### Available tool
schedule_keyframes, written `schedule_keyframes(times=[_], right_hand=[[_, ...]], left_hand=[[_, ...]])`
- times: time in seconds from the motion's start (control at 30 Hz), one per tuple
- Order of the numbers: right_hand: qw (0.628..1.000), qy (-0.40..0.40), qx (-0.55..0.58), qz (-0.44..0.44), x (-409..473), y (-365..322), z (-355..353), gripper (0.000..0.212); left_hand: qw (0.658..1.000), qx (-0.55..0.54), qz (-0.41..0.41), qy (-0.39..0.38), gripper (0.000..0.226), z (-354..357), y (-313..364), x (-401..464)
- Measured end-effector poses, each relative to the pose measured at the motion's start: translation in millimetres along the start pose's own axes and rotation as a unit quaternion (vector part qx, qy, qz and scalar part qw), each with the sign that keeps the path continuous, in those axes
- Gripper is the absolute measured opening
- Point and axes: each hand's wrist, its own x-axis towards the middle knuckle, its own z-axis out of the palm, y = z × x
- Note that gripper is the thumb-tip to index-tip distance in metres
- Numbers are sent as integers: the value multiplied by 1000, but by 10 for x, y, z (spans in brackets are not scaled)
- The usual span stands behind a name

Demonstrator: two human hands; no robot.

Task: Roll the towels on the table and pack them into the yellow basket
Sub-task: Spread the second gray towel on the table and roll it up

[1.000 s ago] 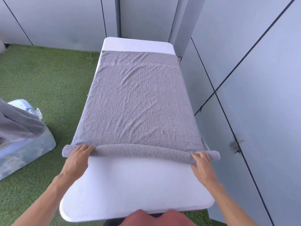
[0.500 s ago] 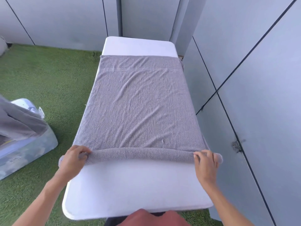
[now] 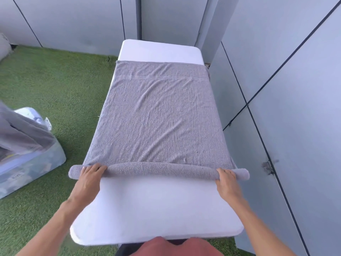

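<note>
A grey towel [image 3: 158, 115] lies flat along the white table [image 3: 156, 215], and its near edge is wound into a thin roll [image 3: 158, 171] across the table's width. My left hand [image 3: 89, 179] rests on the roll's left end with its fingers laid over the top. My right hand [image 3: 227, 182] lies on the right end the same way. Both ends of the roll stick out past the table's sides. No yellow basket is in view.
A clear plastic bin [image 3: 31, 163] with grey cloth [image 3: 20, 133] draped over it stands on the green turf [image 3: 55, 93] to the left. Grey wall panels [image 3: 295, 108] run close along the table's right side and behind its far end.
Both hands have pushed the roll forward along the table. The roll has grown thicker, and the flat part of the towel is shorter.
</note>
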Motion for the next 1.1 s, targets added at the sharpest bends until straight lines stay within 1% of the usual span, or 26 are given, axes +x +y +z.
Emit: schedule_keyframes(times=[0.07,0.13,0.17,0.2,0.23,0.27,0.3,0.33,0.37,0.4,0.43,0.47,0.5,0.53,0.57,0.63,0.67,0.7,0.73,0.8,0.87,0.9,0.97,1.03,1.1], right_hand=[[998,-61,1,2,9,39,-119,20],[991,-128,19,32,32,49,-283,21],[987,-142,46,57,58,55,-340,22],[983,-138,87,82,92,61,-382,24],[976,-129,136,110,119,53,-403,25],[967,-112,188,133,124,33,-409,28],[957,-76,238,144,124,14,-392,32],[954,-18,269,131,113,10,-353,34],[956,46,269,106,91,25,-291,32],[961,99,245,77,45,43,-208,27],[971,136,190,53,-28,47,-109,20],[978,169,115,32,-106,49,-11,16],[981,189,48,20,-168,60,90,17],[980,197,-1,16,-226,43,147,23],[984,175,-23,14,-251,46,216,34],[992,113,-56,6,-234,42,266,57],[995,89,-54,-3,-188,48,268,62],[996,79,-43,-11,-140,45,252,61],[997,79,-23,-15,-98,37,225,57],[996,86,14,-24,-53,25,182,47],[997,74,19,-23,-8,57,142,41],[998,51,9,-22,6,81,109,37],[999,-26,-23,-28,22,142,-2,25],[991,-124,-42,-26,29,194,-164,12],[981,-194,18,5,30,260,-251,14]], left_hand=[[998,-22,11,-62,48,-161,5,11],[983,-62,-20,-172,49,-321,43,43],[971,-102,-43,-210,49,-386,65,73],[962,-151,-62,-219,49,-437,85,101],[955,-198,-84,-204,49,-469,96,133],[951,-239,-105,-165,48,-477,99,154],[950,-265,-123,-108,45,-461,111,160],[956,-256,-135,-41,40,-427,121,145],[969,-203,-138,26,33,-380,142,108],[980,-126,-134,82,27,-319,175,46],[984,-57,-115,123,23,-239,208,-25],[984,-13,-88,152,20,-162,242,-96],[984,4,-59,168,20,-84,263,-160],[983,10,-38,177,23,-13,284,-215],[985,17,-26,171,31,63,281,-244],[991,35,-10,131,54,187,236,-229],[993,38,-3,110,65,209,211,-195],[995,35,3,97,70,215,192,-141],[996,26,6,86,69,182,186,-81],[997,8,8,78,58,95,177,25],[997,-9,2,72,47,23,165,74],[998,-13,-4,60,43,2,134,78],[1000,-9,-10,22,41,-61,79,64],[998,-6,-7,-61,42,-168,53,61],[985,-16,-19,-171,38,-306,60,100]])
